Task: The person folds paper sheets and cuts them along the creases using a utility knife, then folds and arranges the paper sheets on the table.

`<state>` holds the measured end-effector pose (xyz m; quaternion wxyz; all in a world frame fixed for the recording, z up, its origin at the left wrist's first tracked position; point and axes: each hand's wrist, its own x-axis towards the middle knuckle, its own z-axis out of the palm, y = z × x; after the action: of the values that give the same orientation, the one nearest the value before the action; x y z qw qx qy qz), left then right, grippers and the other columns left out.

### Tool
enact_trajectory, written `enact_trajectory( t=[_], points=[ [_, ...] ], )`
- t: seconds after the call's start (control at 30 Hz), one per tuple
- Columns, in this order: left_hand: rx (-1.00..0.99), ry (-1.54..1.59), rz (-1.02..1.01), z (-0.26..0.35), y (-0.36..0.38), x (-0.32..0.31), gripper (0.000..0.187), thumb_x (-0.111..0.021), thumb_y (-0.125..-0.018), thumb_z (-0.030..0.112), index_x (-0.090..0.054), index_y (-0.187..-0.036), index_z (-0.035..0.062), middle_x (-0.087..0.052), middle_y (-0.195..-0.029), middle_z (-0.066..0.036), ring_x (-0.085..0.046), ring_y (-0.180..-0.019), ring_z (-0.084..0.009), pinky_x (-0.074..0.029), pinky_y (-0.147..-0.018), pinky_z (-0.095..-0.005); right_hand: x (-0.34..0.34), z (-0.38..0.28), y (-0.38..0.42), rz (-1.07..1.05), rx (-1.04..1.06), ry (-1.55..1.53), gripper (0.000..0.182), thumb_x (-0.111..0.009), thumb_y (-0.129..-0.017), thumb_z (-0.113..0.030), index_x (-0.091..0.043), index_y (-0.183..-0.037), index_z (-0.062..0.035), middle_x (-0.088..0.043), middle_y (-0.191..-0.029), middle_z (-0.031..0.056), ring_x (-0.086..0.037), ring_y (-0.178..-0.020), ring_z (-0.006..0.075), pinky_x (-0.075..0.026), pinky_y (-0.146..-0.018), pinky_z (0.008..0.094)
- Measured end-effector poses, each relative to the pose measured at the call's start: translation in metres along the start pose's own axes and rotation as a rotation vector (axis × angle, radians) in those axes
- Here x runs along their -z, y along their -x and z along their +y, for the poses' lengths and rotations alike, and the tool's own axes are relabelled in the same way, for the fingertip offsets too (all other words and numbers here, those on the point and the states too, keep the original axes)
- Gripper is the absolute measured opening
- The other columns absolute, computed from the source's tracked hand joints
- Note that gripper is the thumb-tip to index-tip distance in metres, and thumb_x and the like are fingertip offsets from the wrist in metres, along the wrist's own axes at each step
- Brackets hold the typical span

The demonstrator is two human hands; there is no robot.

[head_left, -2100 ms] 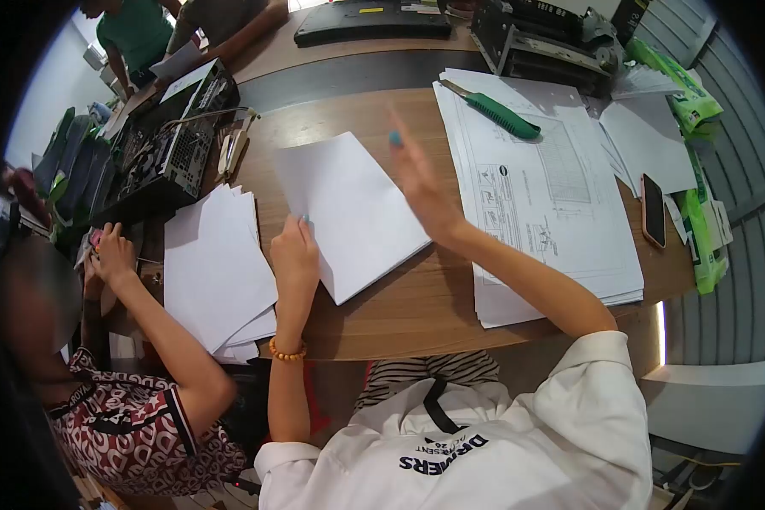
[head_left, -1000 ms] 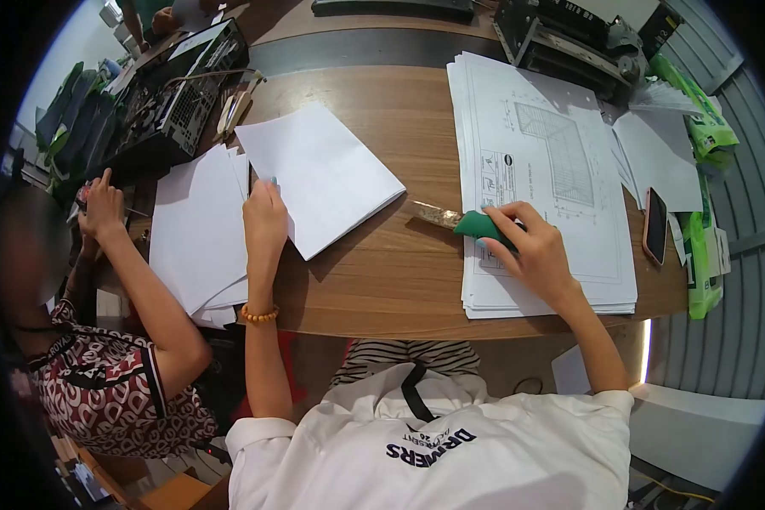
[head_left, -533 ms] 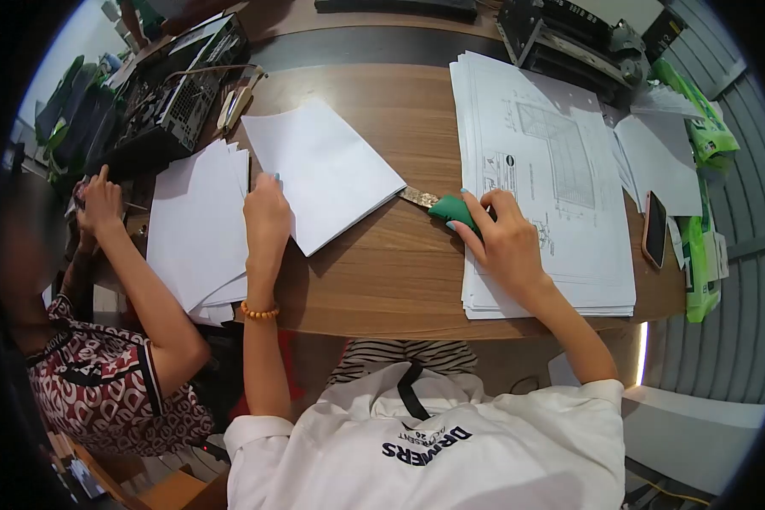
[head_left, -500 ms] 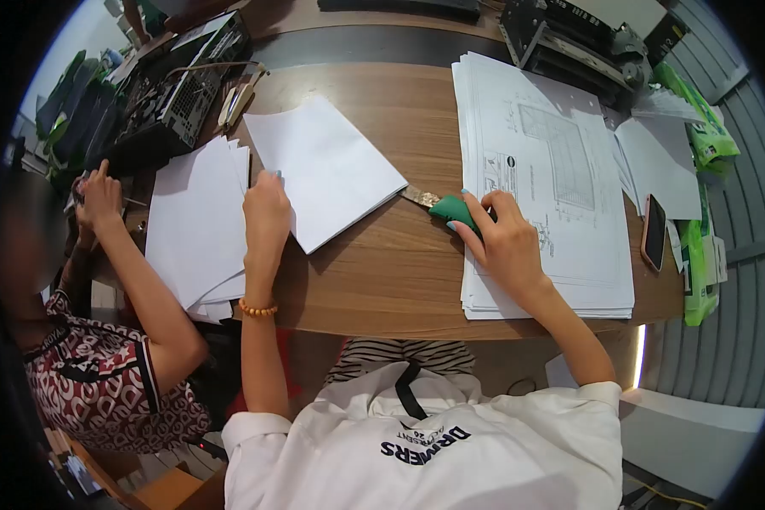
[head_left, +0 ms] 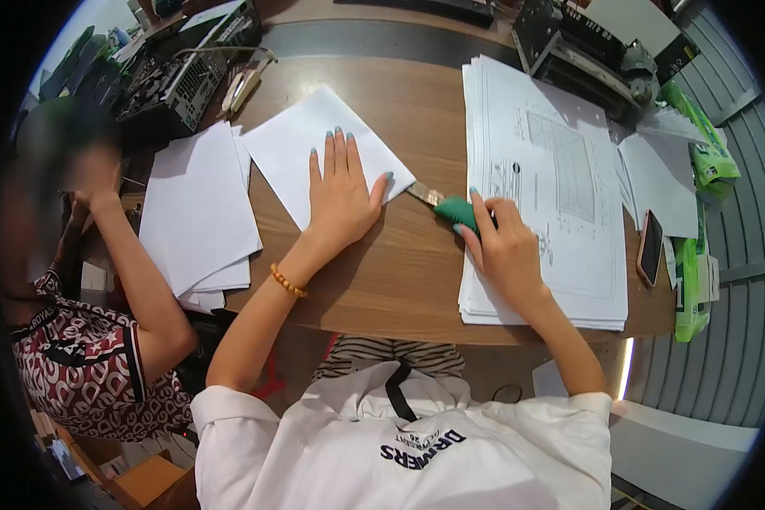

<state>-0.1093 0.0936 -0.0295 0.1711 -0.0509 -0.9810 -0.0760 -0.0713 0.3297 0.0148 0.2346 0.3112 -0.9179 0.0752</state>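
Note:
Palm down and fingers spread, my left hand (head_left: 342,191) presses on a folded white paper (head_left: 293,127) on the wooden table (head_left: 357,293). My right hand (head_left: 508,251) is wrapped round the green handle of a knife (head_left: 457,211), and its wrist side rests over a stack of printed drawings (head_left: 561,246). The knife's blade touches the right corner of the folded paper, where its tip seems to be tucked in. Part of the handle is hidden under my right fingers.
Loose white sheets (head_left: 200,204) lie at the left, below an open computer case (head_left: 178,98). A co-worker's arm (head_left: 136,263) is at the far left. A phone (head_left: 650,248), green packets (head_left: 693,289) and a black device (head_left: 578,59) stand or lie at the right.
My left hand has moved right from the folded paper's left edge and opened flat on top of it. The co-worker's hand has risen toward the head. My right hand still holds the knife.

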Motion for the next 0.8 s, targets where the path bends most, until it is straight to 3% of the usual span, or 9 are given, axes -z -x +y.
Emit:
enact_trajectory(
  t=[0.33, 0.8],
  points=[
    [-0.021, 0.066, 0.030, 0.000, 0.001, -0.002, 0.071, -0.043, -0.090, 0.042, -0.030, -0.132, -0.0140, -0.027, -0.140, -0.030, -0.022, -0.135, -0.0376, -0.014, -0.109, -0.0514, -0.002, 0.015, -0.007, -0.004, -0.031, -0.151, 0.042, -0.068, -0.077, -0.019, -0.058, -0.113, 0.0004, -0.052, -0.088, 0.0111, -0.055, -0.074, 0.0216, -0.049, -0.059, 0.0292],
    [-0.055, -0.002, 0.047, 0.002, 0.004, 0.000, 0.067, -0.042, -0.092, 0.039, -0.029, -0.132, -0.0133, -0.029, -0.139, -0.030, -0.025, -0.133, -0.0382, -0.017, -0.108, -0.0510, -0.009, 0.046, -0.031, -0.068, 0.092, -0.187, 0.041, -0.068, -0.079, -0.019, -0.058, -0.117, -0.0052, -0.053, -0.092, 0.0089, -0.054, -0.081, 0.0207, -0.050, -0.066, 0.0308]
  ],
)
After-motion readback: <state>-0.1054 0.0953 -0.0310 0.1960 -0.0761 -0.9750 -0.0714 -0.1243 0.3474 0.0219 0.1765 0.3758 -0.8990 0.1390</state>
